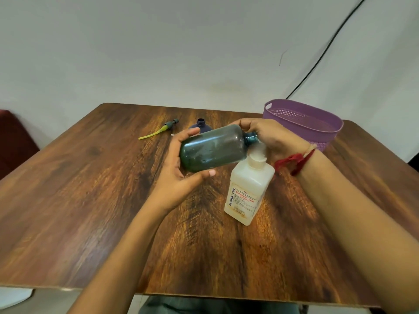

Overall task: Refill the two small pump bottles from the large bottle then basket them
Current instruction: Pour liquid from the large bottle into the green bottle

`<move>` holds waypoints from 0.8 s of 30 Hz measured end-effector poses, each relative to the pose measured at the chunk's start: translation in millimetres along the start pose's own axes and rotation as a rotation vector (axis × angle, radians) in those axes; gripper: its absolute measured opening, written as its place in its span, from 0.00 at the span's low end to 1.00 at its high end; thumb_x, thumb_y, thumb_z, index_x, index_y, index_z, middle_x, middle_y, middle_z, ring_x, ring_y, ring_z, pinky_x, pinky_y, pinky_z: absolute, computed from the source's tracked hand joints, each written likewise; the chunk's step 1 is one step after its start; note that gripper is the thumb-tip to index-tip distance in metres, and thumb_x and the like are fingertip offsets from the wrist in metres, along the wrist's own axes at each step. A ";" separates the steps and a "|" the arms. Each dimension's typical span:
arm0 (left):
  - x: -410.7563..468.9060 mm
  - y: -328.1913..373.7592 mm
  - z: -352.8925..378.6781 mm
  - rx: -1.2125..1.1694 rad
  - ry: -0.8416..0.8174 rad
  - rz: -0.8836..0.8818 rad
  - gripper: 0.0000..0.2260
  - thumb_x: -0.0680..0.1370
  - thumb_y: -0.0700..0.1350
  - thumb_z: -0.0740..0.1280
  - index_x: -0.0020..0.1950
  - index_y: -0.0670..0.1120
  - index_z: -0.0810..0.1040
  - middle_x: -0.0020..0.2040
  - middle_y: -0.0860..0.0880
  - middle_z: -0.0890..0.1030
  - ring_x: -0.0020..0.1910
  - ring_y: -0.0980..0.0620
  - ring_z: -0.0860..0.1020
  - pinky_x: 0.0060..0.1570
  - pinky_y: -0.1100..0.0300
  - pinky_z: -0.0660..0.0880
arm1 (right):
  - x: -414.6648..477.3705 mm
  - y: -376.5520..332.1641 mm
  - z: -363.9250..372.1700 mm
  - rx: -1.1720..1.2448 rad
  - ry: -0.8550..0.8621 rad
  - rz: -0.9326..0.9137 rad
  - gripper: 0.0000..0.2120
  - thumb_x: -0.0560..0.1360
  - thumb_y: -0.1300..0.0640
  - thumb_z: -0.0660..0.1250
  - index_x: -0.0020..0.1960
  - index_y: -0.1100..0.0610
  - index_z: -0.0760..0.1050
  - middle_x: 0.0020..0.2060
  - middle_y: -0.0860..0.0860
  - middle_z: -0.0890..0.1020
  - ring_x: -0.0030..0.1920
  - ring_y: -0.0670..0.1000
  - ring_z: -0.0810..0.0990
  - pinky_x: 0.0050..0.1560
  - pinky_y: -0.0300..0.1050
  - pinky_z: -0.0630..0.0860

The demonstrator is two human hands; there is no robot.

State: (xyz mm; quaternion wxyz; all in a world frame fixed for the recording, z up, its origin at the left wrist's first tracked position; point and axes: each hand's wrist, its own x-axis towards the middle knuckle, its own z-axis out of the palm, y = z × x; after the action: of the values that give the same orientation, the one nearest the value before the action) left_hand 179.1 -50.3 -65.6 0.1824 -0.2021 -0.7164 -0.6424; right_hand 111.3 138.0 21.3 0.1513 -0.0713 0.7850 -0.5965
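A dark green translucent bottle (pixel 213 150) lies sideways in the air above the table, neck pointing right. My left hand (pixel 179 177) grips its base end, thumb underneath. My right hand (pixel 272 137) curls around its blue-green neck. Just below the neck a white bottle (pixel 247 191) with a red-lettered label stands upright on the table; its top is blurred. Behind the green bottle stands a small dark blue bottle (pixel 200 124) with an open neck, mostly hidden. A pump head (pixel 167 127) with a yellow tube lies on the table to its left.
A purple perforated basket (pixel 317 132) sits at the back right of the wooden table (pixel 90 200), close behind my right wrist. A black cable runs down the wall behind it. A dark red seat shows at the far left.
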 end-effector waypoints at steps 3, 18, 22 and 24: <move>-1.9 -2.9 -0.4 0.012 -0.010 0.016 0.33 0.67 0.43 0.76 0.67 0.58 0.65 0.65 0.57 0.69 0.62 0.63 0.72 0.54 0.68 0.74 | 1.9 8.3 3.1 0.035 0.050 0.003 0.15 0.79 0.63 0.55 0.45 0.56 0.80 0.48 0.58 0.80 0.42 0.54 0.78 0.41 0.45 0.79; 1.5 8.0 -5.3 -0.024 -0.050 0.002 0.35 0.66 0.39 0.76 0.68 0.55 0.65 0.59 0.69 0.72 0.61 0.65 0.73 0.52 0.69 0.74 | 0.5 3.4 0.7 -0.049 0.025 0.013 0.17 0.81 0.64 0.52 0.44 0.55 0.78 0.44 0.56 0.78 0.40 0.56 0.75 0.41 0.47 0.76; 5.1 14.2 -9.1 -0.055 -0.043 0.003 0.34 0.65 0.48 0.75 0.68 0.58 0.64 0.57 0.73 0.72 0.60 0.66 0.74 0.52 0.69 0.75 | 1.0 -4.8 -0.8 -0.096 0.037 -0.040 0.17 0.79 0.67 0.52 0.44 0.55 0.77 0.43 0.54 0.78 0.40 0.52 0.76 0.42 0.44 0.75; 5.1 13.6 -8.1 -0.074 -0.040 -0.014 0.34 0.66 0.50 0.73 0.68 0.59 0.64 0.57 0.73 0.72 0.60 0.65 0.74 0.52 0.67 0.76 | -0.8 -1.6 0.2 0.012 0.011 -0.032 0.17 0.80 0.66 0.52 0.46 0.56 0.78 0.44 0.55 0.78 0.41 0.52 0.76 0.41 0.44 0.76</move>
State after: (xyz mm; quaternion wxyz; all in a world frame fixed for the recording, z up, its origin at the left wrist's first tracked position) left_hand 182.0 -56.8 -50.6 0.1559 -0.2164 -0.6973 -0.6654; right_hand 111.9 137.6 23.0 0.1377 -0.0795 0.7811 -0.6038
